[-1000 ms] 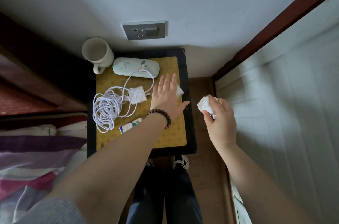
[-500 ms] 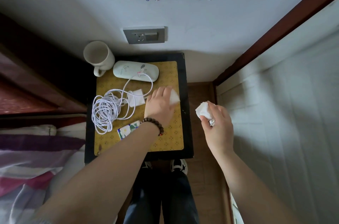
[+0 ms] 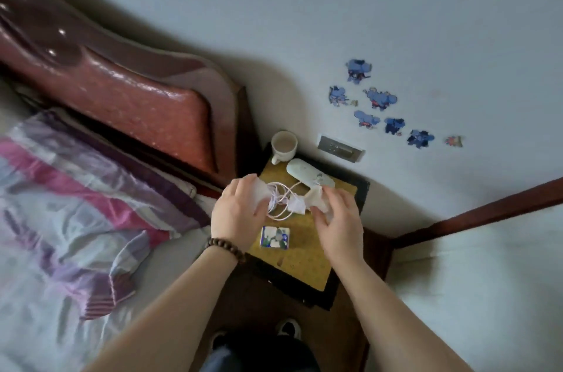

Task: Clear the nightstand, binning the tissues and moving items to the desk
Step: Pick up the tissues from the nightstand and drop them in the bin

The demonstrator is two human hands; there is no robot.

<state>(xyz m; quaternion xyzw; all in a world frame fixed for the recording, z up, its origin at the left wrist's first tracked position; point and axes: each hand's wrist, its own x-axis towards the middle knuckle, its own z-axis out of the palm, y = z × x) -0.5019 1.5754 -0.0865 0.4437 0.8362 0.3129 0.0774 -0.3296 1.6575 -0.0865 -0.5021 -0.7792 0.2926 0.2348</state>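
Head cam: nightstand [image 3: 307, 262] (yellow top) btwn bed [image 3: 76, 219] & wall [image 3: 304, 21].

The nightstand [image 3: 300, 265] is dark-framed with a yellow patterned top. At its back corner stands an upright white mug [image 3: 284, 145], a pale oval case [image 3: 309, 176] lying just beside it. A white coiled cable [image 3: 281, 199] with its charger block [image 3: 297, 205] lies mid-nightstand. Two crumpled white tissues [image 3: 260, 193] [image 3: 318, 199] are held above it. A small printed packet [image 3: 274, 237] lies flat nearer the nightstand's front.
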